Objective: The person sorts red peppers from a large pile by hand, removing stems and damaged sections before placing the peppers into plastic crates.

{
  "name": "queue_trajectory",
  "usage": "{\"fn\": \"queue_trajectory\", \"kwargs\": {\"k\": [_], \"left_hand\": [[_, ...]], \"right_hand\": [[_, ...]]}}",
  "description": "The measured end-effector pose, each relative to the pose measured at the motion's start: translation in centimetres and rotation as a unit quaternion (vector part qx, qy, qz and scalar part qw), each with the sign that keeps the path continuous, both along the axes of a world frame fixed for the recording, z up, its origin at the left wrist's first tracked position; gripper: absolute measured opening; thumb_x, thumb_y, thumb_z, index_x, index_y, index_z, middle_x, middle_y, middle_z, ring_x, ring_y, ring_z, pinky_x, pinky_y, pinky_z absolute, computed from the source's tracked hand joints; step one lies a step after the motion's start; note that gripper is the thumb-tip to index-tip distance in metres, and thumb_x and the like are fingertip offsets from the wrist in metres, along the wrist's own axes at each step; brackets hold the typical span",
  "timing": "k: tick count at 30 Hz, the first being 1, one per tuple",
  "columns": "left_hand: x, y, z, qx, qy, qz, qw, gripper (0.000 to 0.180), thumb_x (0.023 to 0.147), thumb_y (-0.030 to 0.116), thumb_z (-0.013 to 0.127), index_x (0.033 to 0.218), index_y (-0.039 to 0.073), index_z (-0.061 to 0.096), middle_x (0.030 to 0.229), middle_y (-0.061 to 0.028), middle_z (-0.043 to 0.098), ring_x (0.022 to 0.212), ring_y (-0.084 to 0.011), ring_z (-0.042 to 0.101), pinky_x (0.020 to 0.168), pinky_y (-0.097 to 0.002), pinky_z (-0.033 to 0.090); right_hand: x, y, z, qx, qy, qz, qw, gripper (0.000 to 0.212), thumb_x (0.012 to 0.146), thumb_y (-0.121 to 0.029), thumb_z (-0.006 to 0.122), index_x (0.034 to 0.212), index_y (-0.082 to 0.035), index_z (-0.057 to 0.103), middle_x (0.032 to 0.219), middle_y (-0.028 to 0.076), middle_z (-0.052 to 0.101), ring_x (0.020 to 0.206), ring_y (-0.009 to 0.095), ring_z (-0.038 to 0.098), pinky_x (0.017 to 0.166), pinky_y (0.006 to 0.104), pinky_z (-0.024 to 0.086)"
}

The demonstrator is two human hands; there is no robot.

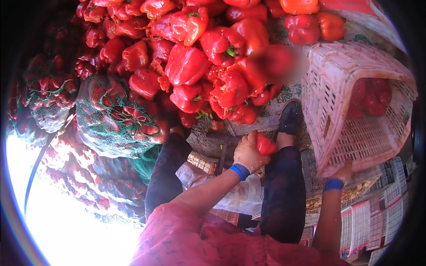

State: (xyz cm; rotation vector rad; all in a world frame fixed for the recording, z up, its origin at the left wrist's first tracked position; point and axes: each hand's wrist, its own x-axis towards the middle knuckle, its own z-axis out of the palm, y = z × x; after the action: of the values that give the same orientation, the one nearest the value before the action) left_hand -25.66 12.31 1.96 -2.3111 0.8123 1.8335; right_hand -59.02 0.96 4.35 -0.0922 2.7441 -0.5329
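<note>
My left hand point(249, 153), a blue band at its wrist, is closed around a red bell pepper point(265, 144) above my knees. My right hand point(343, 173), also banded in blue, grips the lower edge of a pink plastic crate point(326, 102) at the right. This slatted crate lies tilted, its mouth turned toward the right and toward me. A few red peppers point(370, 98) rest inside it. In front of me rises a large heap of red bell peppers point(188, 64), some split or crushed.
Green net sacks point(117, 116) full of peppers stand at the left. Loose peppers point(302, 30) lie on printed sheeting behind the crate. Stacked crates point(361, 226) fill the lower right. Pale plastic sheeting point(242, 195) lies between my legs. Bright glare washes out the lower left.
</note>
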Motion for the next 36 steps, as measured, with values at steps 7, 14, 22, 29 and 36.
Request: {"fn": "queue_trajectory", "kwargs": {"k": [7, 14, 22, 29, 36], "left_hand": [[1.6, -8.2, 3.8, -0.304, 0.215, 0.415, 0.83, 0.113, 0.068, 0.031, 0.094, 0.154, 0.001, 0.028, 0.135, -0.0135, 0.055, 0.124, -0.0237, 0.055, 0.106, -0.0361, 0.045], [6.1, 7.2, -3.8, -0.093, -0.064, 0.563, 0.819, 0.067, 0.086, 0.015, 0.081, 0.14, -0.004, 0.046, 0.122, -0.0123, 0.064, 0.105, -0.0185, 0.062, 0.093, -0.0318, 0.05], [10.0, 10.5, -16.3, 0.021, -0.179, 0.607, 0.774, 0.071, 0.073, 0.022, 0.085, 0.13, -0.002, 0.048, 0.083, -0.0152, 0.07, 0.062, -0.0238, 0.069, 0.057, -0.0361, 0.055], [12.5, 13.1, -17.7, 0.105, -0.136, 0.462, 0.87, 0.04, 0.074, 0.019, 0.078, 0.104, -0.001, 0.06, 0.079, -0.0161, 0.07, 0.058, -0.0244, 0.066, 0.055, -0.0381, 0.053], [14.2, 12.8, -9.1, -0.052, -0.076, 0.524, 0.847, 0.039, 0.072, 0.011, 0.071, 0.106, -0.004, 0.058, 0.08, -0.0152, 0.067, 0.067, -0.0258, 0.067, 0.06, -0.0365, 0.055]], "right_hand": [[-0.5, 0.4, -0.4, -0.011, -0.002, -0.052, 0.999, 0.067, 0.08, -0.04, 0.084, 0.116, 0.013, 0.064, 0.11, 0.016, 0.067, 0.084, 0.027, 0.065, 0.075, 0.0428, 0.058], [-1.3, 0.8, -0.4, -0.035, -0.047, -0.026, 0.998, 0.066, 0.087, -0.038, 0.077, 0.128, 0.01, 0.059, 0.119, 0.017, 0.064, 0.093, 0.03, 0.065, 0.081, 0.0438, 0.056], [-1.2, 0.6, 0.1, -0.093, -0.14, -0.071, 0.983, 0.068, 0.089, -0.038, 0.076, 0.137, 0.004, 0.055, 0.131, 0.015, 0.058, 0.106, 0.028, 0.061, 0.088, 0.0453, 0.053], [-2.0, 0.8, -0.3, -0.057, -0.062, 0.007, 0.996, 0.056, 0.088, -0.034, 0.077, 0.123, 0.008, 0.063, 0.118, 0.013, 0.064, 0.101, 0.026, 0.062, 0.086, 0.0437, 0.054], [-1.7, 0.5, -1.2, -0.059, -0.031, -0.022, 0.998, 0.048, 0.084, -0.032, 0.08, 0.106, 0.008, 0.07, 0.102, 0.013, 0.069, 0.079, 0.023, 0.065, 0.073, 0.038, 0.058]]}}
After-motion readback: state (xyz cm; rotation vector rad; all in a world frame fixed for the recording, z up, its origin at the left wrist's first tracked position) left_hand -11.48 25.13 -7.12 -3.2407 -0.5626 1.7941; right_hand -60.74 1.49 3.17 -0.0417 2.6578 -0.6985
